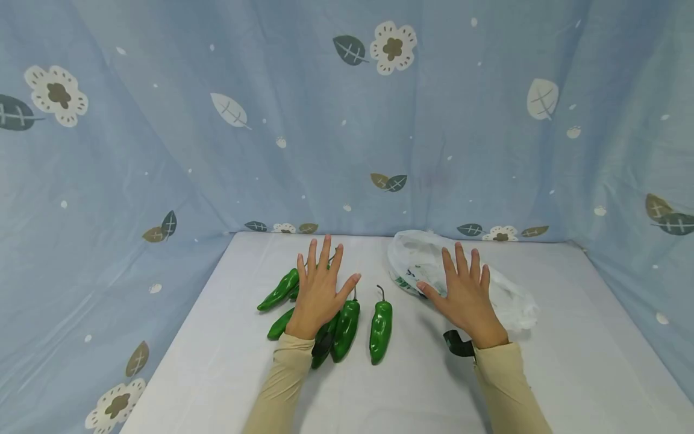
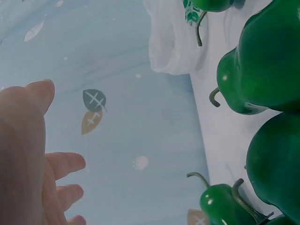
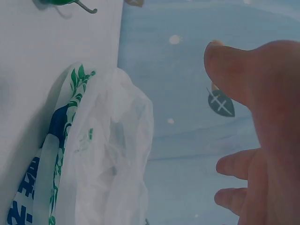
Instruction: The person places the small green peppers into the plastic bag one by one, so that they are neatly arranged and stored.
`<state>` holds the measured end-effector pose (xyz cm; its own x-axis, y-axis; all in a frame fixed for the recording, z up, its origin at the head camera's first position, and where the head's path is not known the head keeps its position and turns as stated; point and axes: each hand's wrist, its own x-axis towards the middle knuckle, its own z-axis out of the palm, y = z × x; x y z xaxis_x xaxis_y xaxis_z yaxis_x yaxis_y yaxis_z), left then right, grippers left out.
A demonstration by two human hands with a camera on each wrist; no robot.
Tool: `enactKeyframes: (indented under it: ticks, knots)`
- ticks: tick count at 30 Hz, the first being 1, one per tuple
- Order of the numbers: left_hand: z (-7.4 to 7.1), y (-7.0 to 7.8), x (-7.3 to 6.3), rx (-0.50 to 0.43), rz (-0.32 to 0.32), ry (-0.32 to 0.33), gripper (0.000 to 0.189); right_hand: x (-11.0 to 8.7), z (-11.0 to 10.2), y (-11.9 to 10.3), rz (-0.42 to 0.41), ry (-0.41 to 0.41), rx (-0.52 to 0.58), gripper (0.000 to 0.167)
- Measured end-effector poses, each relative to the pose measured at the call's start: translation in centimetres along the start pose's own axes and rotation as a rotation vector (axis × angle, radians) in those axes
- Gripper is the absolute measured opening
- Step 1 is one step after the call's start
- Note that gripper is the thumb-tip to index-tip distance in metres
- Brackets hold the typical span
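Note:
My left hand (image 1: 318,295), fingers spread, hovers over a group of green peppers (image 1: 346,331) and holds nothing. Several peppers lie around and beneath it, some partly hidden by the hand and wrist. One pepper (image 1: 381,331) lies a little apart to the right, its stem pointing away from me. My right hand (image 1: 466,298), also spread and holding nothing, is above the near side of a white plastic bag (image 1: 509,295). Green and blue print shows on the bag (image 3: 108,154) in the right wrist view. In the left wrist view, peppers (image 2: 269,61) fill the right side.
All of this lies on a white-covered table (image 1: 412,398). Blue curtain fabric (image 1: 303,120) with flowers and leaves rises behind the table and on both sides. A dark curved piece (image 1: 458,343) sits at my right wrist.

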<state>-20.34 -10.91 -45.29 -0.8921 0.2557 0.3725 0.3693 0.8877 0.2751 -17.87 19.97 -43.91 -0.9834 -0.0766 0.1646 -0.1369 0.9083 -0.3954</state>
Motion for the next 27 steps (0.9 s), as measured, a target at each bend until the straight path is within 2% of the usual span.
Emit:
enactKeyframes:
  ticks: [11,18,22,27]
  knots:
    - [-0.2,0.2,-0.1,-0.009,0.009,0.009,0.078,-0.2,-1.0,-0.2,0.002,0.021,-0.008,0.096]
    - [-0.3,0.0,0.0,-0.044,0.018,-0.012,0.076,-0.5,-2.2,0.8,-0.001,0.019,0.083,0.09]
    - [-1.2,-0.5,0.1,-0.088,0.002,-0.007,0.07,-0.6,-3.2,1.8,-0.002,0.08,0.162,0.083]
    - [-2.6,-1.7,-0.1,-0.179,0.0,0.033,0.06,-1.0,-4.4,3.0,0.051,0.167,0.253,0.075]
